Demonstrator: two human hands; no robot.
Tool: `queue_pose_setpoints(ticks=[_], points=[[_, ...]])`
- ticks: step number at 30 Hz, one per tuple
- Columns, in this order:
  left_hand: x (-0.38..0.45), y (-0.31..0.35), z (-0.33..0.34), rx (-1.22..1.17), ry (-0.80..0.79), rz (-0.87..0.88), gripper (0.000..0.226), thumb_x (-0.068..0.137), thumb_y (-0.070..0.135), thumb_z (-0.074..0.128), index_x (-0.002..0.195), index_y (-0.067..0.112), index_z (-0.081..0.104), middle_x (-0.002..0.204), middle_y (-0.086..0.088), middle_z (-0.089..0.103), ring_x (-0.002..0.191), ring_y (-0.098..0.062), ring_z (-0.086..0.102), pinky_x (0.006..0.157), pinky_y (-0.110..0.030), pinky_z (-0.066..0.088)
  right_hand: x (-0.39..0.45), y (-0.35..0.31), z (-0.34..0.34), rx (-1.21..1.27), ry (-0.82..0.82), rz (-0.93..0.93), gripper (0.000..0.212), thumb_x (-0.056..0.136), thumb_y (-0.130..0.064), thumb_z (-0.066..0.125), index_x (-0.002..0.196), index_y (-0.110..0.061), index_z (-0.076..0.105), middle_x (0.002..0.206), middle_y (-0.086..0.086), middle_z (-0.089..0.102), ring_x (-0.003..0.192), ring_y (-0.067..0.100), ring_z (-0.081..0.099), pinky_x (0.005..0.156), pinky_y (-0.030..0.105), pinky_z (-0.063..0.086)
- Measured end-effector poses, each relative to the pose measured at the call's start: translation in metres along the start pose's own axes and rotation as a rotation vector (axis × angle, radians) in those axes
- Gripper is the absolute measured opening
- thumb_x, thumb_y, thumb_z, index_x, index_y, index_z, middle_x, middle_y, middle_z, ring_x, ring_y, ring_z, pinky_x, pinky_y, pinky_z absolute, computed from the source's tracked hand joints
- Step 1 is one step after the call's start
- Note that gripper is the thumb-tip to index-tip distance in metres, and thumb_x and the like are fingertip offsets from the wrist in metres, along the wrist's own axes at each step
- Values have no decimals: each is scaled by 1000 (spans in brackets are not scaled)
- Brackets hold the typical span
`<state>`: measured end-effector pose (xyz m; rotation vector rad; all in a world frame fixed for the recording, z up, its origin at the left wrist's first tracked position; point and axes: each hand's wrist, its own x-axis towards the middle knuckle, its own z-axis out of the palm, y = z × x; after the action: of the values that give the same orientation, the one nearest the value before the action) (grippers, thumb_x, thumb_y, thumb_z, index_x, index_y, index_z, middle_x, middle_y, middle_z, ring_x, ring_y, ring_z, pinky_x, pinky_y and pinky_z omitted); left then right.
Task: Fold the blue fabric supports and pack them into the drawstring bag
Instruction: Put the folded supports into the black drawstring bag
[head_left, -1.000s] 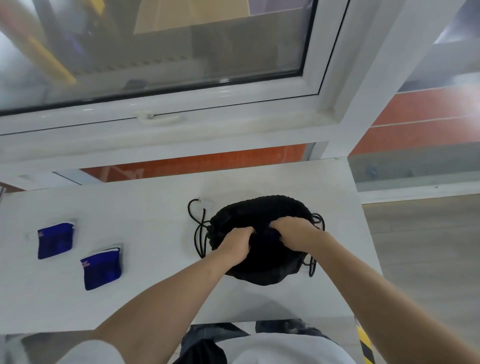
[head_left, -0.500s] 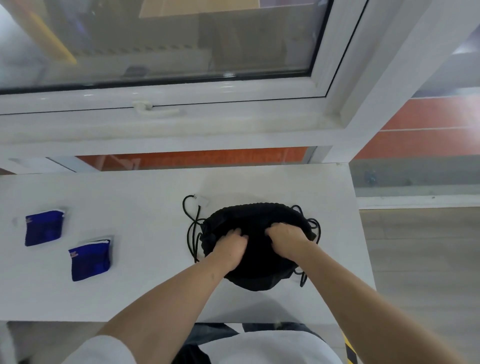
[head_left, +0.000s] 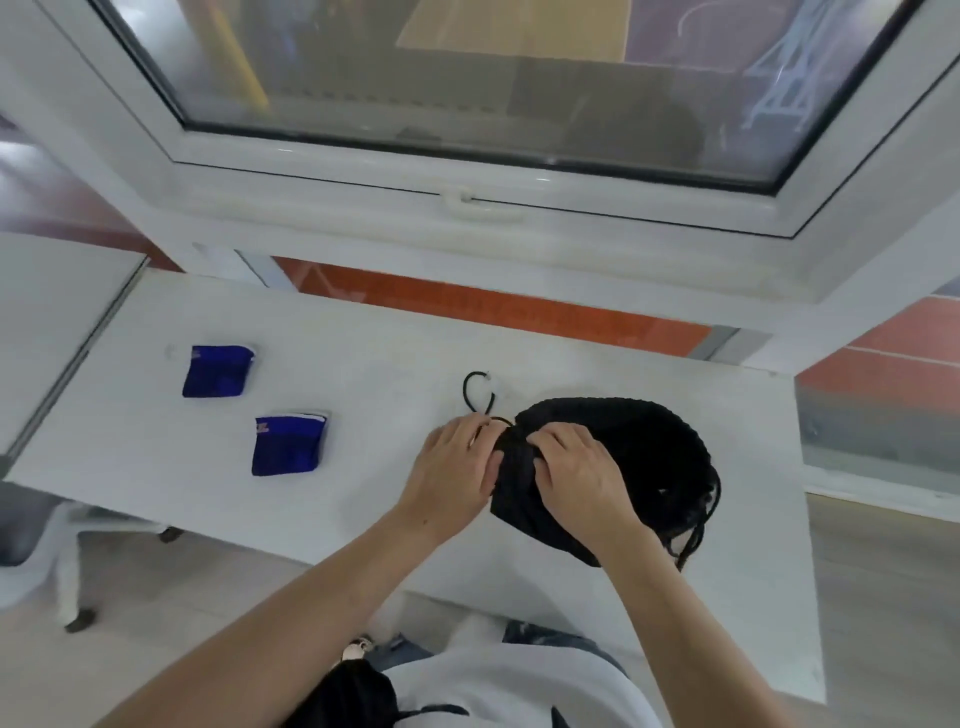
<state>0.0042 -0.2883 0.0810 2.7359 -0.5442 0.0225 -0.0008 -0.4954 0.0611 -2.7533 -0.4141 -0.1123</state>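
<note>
The fingers of the left hand (head_left: 454, 465) and of the right hand (head_left: 576, 470) are curling onto the gathered left end of the black bag (head_left: 639, 457), each hand pinching a fold of cloth at what seems to be its mouth; the fingertips are partly hidden in the fabric, so the exact grip cannot be told. The step in hand is judged to be opening the mouth. To do it well, the two hands should be drawing the puckered hem apart evenly along the cord channel, with the body of the bag lying flat on the table (head_left: 363, 519), until the opening is wide enough to take a folded piece without snagging.

Just beyond the left fingers a loop of thin black cord (head_left: 470, 395) is curling on the table beside a small pale tag. More cord is trailing off the bag's far-right and near edge. The bag is looking soft, limp and matte, ribbed along its far rim, and slumping into a rounded heap.

Well to the left of the fingers, two blue supports (head_left: 287, 444) (head_left: 217, 370) are lying apart from each other and outside the bag, each already folded into a small flat rectangle with a pale edge and a small label at its upper left corner. The table is white, smooth and hard.
</note>
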Motion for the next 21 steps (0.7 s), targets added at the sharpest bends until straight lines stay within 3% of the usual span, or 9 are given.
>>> queue_pose_setpoints(ticks=[10, 13, 21], points=[[-150, -181, -70, 144, -37, -310, 41, 105, 38, 36, 136, 16, 53, 136, -5, 56, 115, -27, 57, 89, -41, 49, 34, -216, 81, 44, -79, -111, 26, 92, -14, 65, 117, -16, 71, 119, -1, 66, 112, 25, 61, 84, 42, 56], [-188, -219, -85, 106, -104, -381, 45, 106, 37, 34, 143, 16, 49, 144, -6, 50, 124, -28, 52, 95, -42, 46, 34, -269, 103, 54, -132, -101, 26, 92, -15, 64, 117, -16, 71, 119, -2, 66, 111, 24, 61, 83, 41, 56], [-209, -288, -96, 100, -178, -461, 44, 108, 36, 31, 146, 18, 44, 146, -4, 49, 125, -26, 50, 97, -41, 46, 63, -328, 139, 38, -273, -24, 31, 99, -18, 54, 128, -18, 65, 128, -5, 61, 122, 19, 54, 93, 37, 54]])
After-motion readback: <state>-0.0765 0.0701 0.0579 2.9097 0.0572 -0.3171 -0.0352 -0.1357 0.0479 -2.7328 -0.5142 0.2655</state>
